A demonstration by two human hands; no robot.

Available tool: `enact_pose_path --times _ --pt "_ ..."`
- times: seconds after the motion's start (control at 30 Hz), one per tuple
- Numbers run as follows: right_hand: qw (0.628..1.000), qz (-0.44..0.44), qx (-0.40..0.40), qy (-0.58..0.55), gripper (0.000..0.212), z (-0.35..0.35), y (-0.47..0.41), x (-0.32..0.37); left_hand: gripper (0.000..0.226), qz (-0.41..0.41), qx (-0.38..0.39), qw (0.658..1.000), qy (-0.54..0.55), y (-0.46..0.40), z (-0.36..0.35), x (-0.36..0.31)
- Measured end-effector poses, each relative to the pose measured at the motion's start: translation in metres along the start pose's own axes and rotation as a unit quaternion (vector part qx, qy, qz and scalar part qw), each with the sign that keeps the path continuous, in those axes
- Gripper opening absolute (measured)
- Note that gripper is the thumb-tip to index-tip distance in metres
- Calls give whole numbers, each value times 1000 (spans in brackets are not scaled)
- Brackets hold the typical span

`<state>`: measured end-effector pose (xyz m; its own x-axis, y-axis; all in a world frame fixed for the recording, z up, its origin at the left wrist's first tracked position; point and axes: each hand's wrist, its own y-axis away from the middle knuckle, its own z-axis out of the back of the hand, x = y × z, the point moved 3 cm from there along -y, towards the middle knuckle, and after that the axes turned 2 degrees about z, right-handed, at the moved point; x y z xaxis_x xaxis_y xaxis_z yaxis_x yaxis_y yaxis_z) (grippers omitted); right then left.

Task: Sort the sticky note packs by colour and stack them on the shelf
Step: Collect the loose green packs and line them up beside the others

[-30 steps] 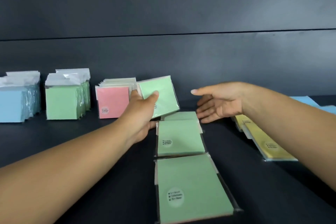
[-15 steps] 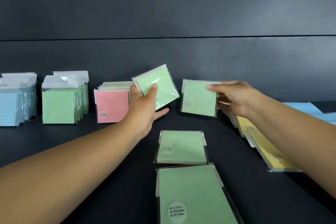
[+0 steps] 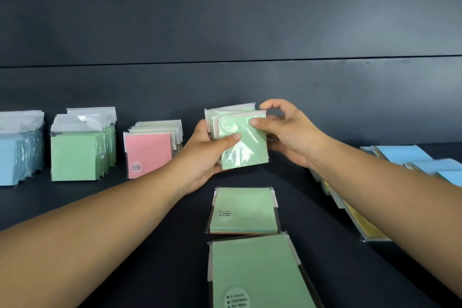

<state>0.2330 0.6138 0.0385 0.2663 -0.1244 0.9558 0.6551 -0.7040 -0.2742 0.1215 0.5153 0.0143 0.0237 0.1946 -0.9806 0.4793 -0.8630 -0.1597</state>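
Observation:
Both hands hold two green sticky note packs (image 3: pixel 243 142) together, upright above the dark shelf. My left hand (image 3: pixel 207 155) grips them from the left, thumb across the front pack. My right hand (image 3: pixel 287 132) pinches their top right corner, thumb on the front and fingers behind. Two more green packs lie flat in front: one (image 3: pixel 243 210) below the hands, a nearer one (image 3: pixel 260 272) at the bottom edge. Sorted rows stand at the back left: blue packs (image 3: pixel 17 155), green packs (image 3: pixel 77 152), pink-fronted packs (image 3: pixel 150 152).
Yellow packs (image 3: pixel 360 225) lie flat under my right forearm, partly hidden. Light blue packs (image 3: pixel 422 160) lie at the far right. The dark back wall (image 3: pixel 225 32) rises directly behind the standing rows.
My right hand lifted a green pack from the shelf and brought it left against the pack in my left hand. Both hands now hold the two packs together.

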Motion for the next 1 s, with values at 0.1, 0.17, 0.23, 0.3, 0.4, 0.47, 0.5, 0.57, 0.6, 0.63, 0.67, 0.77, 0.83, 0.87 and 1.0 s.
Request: enact_pose_path --times 0.1,0.17,0.23,0.3,0.4,0.47,0.5,0.57,0.6,0.63,0.67,0.77,0.83,0.87,1.0 --pt "998 26 3 52 45 3 -3 -3 37 -65 -6 983 -172 -7 14 -4" --pt "989 45 10 139 52 5 -3 -12 39 -86 -4 960 -266 -9 20 -2" --pt "975 58 33 211 37 4 -2 -22 37 -78 11 946 -315 -9 24 7" --pt "967 56 56 241 21 3 0 -27 35 -60 27 941 -333 -8 25 17" --pt "960 28 67 271 25 4 1 -33 47 -44 6 940 -338 -9 26 24" --pt "955 12 85 285 35 4 1 -37 50 -21 -28 940 -339 -9 28 25" --pt "953 6 87 289 36 4 2 -38 49 -13 -40 936 -349 -10 28 26" --pt "951 -6 69 300 30 3 -3 -40 42 -9 -49 924 -380 -14 27 26" --pt "951 -12 52 304 25 2 -7 -42 40 -10 -57 919 -390 -18 25 26" --pt "951 -19 31 307 22 1 -13 -44 37 -14 -68 917 -393 -21 23 25" --pt "950 -29 9 310 20 1 -18 -46 35 -13 -81 918 -389 -26 20 25" --pt "950 -59 -33 304 21 0 -35 -52 33 -2 -113 932 -346 -38 13 28" --pt "951 -66 -45 298 25 -1 -41 -55 33 6 -127 934 -334 -45 10 30" --pt "951 -68 -46 299 25 -2 -43 -56 33 9 -133 932 -338 -47 10 31" --pt "941 -70 -53 327 22 -4 -42 -58 34 8 -154 922 -356 -52 11 30"
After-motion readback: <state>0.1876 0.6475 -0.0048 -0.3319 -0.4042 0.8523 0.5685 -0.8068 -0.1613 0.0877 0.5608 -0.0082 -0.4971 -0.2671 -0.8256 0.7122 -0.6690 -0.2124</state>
